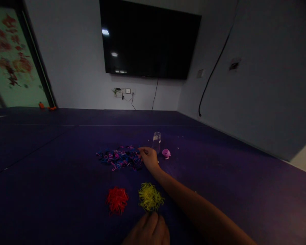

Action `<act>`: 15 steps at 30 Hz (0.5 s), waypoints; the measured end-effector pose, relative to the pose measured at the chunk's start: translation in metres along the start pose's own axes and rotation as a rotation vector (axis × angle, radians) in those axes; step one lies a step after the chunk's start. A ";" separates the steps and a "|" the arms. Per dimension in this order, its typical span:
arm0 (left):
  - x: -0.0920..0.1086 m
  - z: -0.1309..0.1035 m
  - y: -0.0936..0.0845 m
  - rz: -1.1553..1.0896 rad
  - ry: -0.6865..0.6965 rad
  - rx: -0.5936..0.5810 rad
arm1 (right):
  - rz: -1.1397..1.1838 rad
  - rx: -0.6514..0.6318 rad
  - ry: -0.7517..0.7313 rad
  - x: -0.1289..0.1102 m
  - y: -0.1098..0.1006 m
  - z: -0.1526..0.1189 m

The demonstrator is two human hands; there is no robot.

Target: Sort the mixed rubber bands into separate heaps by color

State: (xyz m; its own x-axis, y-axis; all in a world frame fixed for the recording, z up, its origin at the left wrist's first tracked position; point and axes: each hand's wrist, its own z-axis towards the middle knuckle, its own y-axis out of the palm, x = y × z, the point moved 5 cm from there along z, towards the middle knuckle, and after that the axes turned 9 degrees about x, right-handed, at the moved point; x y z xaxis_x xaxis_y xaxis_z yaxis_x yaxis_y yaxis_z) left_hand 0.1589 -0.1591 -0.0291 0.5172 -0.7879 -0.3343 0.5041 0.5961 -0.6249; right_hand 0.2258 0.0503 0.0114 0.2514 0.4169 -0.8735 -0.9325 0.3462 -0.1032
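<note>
My right hand point(148, 157) reaches to the right edge of a spread pile of blue, pink and black bands point(122, 158), its thumb and fingertips pinched together; anything between them is too small to make out. My left hand point(149, 229) rests at the bottom edge with its fingers curled, just below a heap of yellow bands point(150, 196). To the left of that heap lies a heap of red bands point(117, 200). Behind my right hand stands a clear bottle point(156, 141), partly hidden, with a pink cap point(166, 153) to its right.
The dark purple surface point(53, 163) runs back to the wall. Small white bits point(178, 148) lie right of the bottle. A large black screen point(150, 41) hangs on the wall above sockets point(124, 91). A black cable point(215, 64) hangs on the right.
</note>
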 end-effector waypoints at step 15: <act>-0.022 0.027 0.001 0.016 0.160 -0.011 | 0.126 0.123 -0.014 -0.011 -0.012 -0.001</act>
State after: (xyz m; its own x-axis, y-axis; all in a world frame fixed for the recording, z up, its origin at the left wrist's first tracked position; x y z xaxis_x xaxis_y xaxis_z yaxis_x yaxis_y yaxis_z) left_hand 0.1669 -0.1372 -0.0032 0.4077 -0.7933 -0.4521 0.4889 0.6078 -0.6257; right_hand 0.2336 0.0405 0.0214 0.1393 0.4743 -0.8693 -0.9183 0.3903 0.0658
